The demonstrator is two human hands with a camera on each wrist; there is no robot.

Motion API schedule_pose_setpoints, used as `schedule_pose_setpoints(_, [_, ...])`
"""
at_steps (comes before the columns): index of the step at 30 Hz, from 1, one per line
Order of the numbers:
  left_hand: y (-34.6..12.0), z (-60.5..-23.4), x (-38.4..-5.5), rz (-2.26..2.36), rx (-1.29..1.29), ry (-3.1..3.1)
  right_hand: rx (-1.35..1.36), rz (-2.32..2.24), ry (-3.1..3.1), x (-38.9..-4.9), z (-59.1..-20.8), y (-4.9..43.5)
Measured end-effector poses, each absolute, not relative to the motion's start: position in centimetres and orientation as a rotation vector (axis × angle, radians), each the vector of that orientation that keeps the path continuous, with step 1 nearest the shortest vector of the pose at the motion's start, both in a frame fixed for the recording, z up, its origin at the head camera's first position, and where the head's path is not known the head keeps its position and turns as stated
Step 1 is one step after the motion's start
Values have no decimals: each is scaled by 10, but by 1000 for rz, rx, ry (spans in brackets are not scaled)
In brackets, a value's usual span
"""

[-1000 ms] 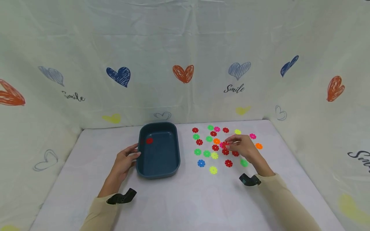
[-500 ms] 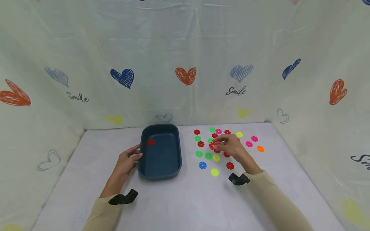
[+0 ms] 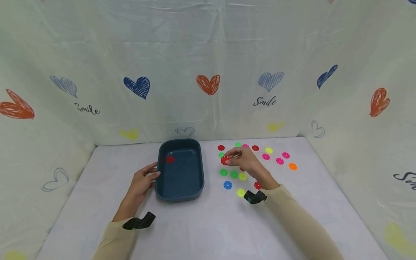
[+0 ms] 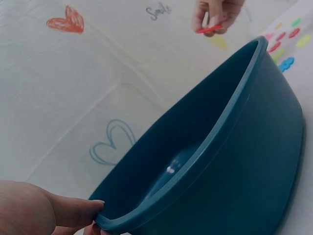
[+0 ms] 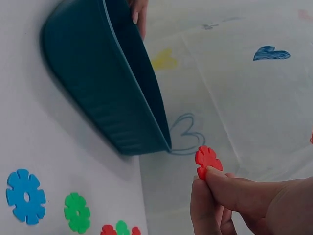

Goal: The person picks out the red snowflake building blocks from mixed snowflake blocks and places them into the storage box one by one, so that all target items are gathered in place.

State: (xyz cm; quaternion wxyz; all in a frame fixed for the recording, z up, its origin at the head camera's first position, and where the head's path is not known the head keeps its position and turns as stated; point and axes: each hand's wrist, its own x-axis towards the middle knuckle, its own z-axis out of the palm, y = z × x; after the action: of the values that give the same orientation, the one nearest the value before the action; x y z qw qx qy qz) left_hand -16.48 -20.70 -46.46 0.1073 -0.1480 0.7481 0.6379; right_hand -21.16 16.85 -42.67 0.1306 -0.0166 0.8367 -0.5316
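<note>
- The right hand is nearly closed, with thumb and fingertips pinching one red disc by its edge.
- That red disc is up off the table, to the right of the bin and not over it.
- The left hand is part closed and has hold of the bin's left rim, thumb on one side and a finger on the other.
- Another red disc lies inside the bin, over by the left side.
- I think the pinched one could slip, because it is thin and only a bit of it is gripped.
- If the right hand dips, it could bump the loose green disc or the blue disc.
- The wrist camera is just beside a yellow disc from where I stand. I can't tell how high it is, so it might brush it.
- If the left hand pushes or tugs too hard, the bin could slide or tip.
- The discs look like plastic, flat and round, with little notches all round like flowers. The blue one has a hole in its middle.
- The bin looks smooth and hard, with round corners, tall sides and a shiny spot inside.
- The cloth behind is wrinkly, with hearts on it.
</note>
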Motion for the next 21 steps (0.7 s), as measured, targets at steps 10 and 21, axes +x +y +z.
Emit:
schedule_pose_setpoints(10, [-206,-465,-165,1871,-450,2211,-34,-1633,2351,-217,-429,136])
schedule_pose_setpoints(21, [-206,-466,-166,1864,-459,2214,-80,-1687,2248,-223,-427,109])
